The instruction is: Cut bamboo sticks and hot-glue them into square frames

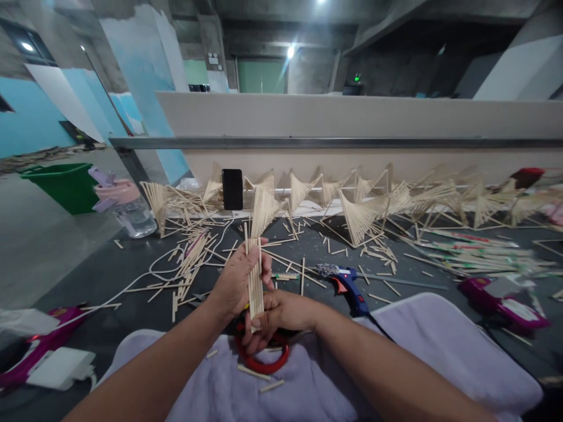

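Both bare hands closed on one bundle of thin wooden sticks (255,284), above the near edge of the work table (105,281); left hand (237,275) grips the upper part, thumb across the front; right hand (273,313) pinches the lower end between thumb and fingers; hands close together, one above the other. The bundle stands nearly upright, slightly tilted, ends uneven at the top; the two-point hold probably keeps loose sticks lying side by side (glued or not, I cannot tell).

Below the right hand, a red handle (266,369) of some tool, partly hidden by the fingers, over a lavender cloth (422,346); cloth spread along the near edge, perhaps to pad the lap and catch offcuts; a few short bits lie on it.

Blue glue gun (352,291) on its side, to the right of the hands; red light showing on it, nozzle turned away from the right arm, a sensible way to lay something likely hot; cord runs toward the cloth.

Fan-shaped stick frames (358,220) ranged along the back by the pale board (352,117), presumably to leave the front for handwork; a dark-screened phone (232,189) upright among them, facing the worker; loose sticks (187,258) scattered left of the bundle; water bottle (134,214) at the far left edge.
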Motion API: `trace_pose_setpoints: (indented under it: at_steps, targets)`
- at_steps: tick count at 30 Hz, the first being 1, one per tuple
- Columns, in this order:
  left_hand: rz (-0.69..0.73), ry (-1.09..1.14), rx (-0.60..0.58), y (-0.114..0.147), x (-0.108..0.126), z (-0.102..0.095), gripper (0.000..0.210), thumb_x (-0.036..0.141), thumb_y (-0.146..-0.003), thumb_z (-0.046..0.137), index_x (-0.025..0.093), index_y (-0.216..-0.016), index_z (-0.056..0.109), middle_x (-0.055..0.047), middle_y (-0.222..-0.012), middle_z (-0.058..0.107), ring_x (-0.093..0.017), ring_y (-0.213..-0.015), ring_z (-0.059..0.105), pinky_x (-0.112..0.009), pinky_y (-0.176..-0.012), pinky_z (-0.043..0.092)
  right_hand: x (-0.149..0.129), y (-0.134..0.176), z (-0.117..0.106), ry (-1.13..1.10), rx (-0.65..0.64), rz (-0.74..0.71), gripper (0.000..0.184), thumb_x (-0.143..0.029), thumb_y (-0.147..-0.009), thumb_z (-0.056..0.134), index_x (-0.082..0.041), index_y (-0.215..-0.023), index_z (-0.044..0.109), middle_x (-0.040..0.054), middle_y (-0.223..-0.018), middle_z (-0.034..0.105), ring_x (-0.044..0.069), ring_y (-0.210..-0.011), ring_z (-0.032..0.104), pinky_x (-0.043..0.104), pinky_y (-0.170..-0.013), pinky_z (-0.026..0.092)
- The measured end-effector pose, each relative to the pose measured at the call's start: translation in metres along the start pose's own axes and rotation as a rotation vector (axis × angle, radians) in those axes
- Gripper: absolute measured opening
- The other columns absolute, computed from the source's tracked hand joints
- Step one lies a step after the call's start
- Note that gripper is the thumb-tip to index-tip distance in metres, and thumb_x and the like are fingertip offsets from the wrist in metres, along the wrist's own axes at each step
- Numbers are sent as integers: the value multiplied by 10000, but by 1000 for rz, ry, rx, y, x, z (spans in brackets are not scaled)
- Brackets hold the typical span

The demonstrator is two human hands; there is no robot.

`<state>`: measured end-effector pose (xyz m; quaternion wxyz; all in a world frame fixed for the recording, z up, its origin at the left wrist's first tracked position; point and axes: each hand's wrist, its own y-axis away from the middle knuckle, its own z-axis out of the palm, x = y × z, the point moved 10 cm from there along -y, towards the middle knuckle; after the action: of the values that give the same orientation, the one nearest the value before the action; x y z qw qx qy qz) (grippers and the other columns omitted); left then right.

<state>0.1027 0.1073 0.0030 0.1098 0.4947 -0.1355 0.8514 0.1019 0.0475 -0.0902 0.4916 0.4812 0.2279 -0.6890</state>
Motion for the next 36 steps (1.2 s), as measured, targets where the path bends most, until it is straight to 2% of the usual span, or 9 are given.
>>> trace_pose_setpoints:
  at_steps: [12, 17, 20, 23, 26, 28, 32, 34, 36]
  targets:
    - [-97, -20, -27, -2, -15, -1, 231, 388, -840, 493, 175, -929, 516, 34, -578, 477, -85, -464, 459, -214, -455, 445, 2, -2, -5, 38, 20, 5, 415, -437, -658, 702, -81, -848, 603, 96, -789, 652, 155, -666, 645, 312, -696, 494]
    - [-129, 32, -67, -5, -13, -3, 181, 365, -852, 483, 185, -834, 476, 55, -552, 414, -56, -408, 375, -162, -377, 350, -12, 6, -2, 75, -16, -34, 382, -405, -702, 670, -106, -924, 584, 101, -886, 637, 154, -713, 646, 296, -689, 494]
    - [-130, 9, -87, -10, -2, -10, 187, 366, -847, 494, 185, -811, 463, 64, -534, 377, -42, -383, 318, -134, -340, 280, -32, 14, -14, 291, 54, -83, 334, -361, -775, 594, -139, -1021, 555, 86, -941, 632, 146, -757, 636, 281, -691, 488]
    - [-158, -84, -99, -13, 3, -18, 197, 367, -847, 494, 183, -787, 455, 70, -515, 360, -32, -364, 270, -121, -325, 229, -56, 25, -39, 818, 360, -150, 225, -269, -814, 512, -145, -987, 584, 57, -859, 644, 134, -726, 606, 252, -660, 460]
    - [-200, -173, -95, -12, -2, -23, 223, 396, -851, 479, 182, -792, 461, 70, -506, 361, -26, -361, 257, -113, -328, 198, -64, 27, -27, 1391, 491, -196, 195, -196, -781, 513, -156, -937, 622, 69, -908, 647, 170, -830, 585, 278, -743, 429]
    - [-224, -216, -103, -10, -7, -22, 239, 417, -850, 472, 182, -809, 474, 71, -503, 360, -23, -362, 244, -111, -330, 180, -57, 25, -14, 1584, 529, -187, 226, -234, -783, 523, -150, -976, 607, 93, -938, 637, 194, -873, 573, 290, -764, 420]
    - [-245, -256, -117, -7, -11, -19, 253, 433, -846, 473, 182, -820, 483, 72, -507, 359, -23, -374, 236, -113, -338, 171, -46, 20, 3, 1729, 546, -168, 317, -287, -728, 593, -135, -1005, 583, 106, -892, 624, 214, -836, 565, 295, -729, 423]
    - [-254, -261, -117, -7, -12, -19, 257, 438, -844, 473, 183, -811, 476, 74, -504, 345, -26, -380, 235, -115, -342, 170, -52, 20, 4, 1647, 522, -243, 279, -226, -721, 581, -152, -989, 597, 87, -897, 628, 194, -841, 564, 273, -737, 421]
    - [-271, -271, -128, -6, -13, -18, 259, 439, -844, 471, 183, -803, 468, 78, -498, 330, -29, -381, 226, -119, -343, 166, -71, 29, -11, 1463, 632, -320, 185, -192, -756, 523, -164, -907, 628, 67, -851, 638, 170, -799, 569, 261, -721, 425]
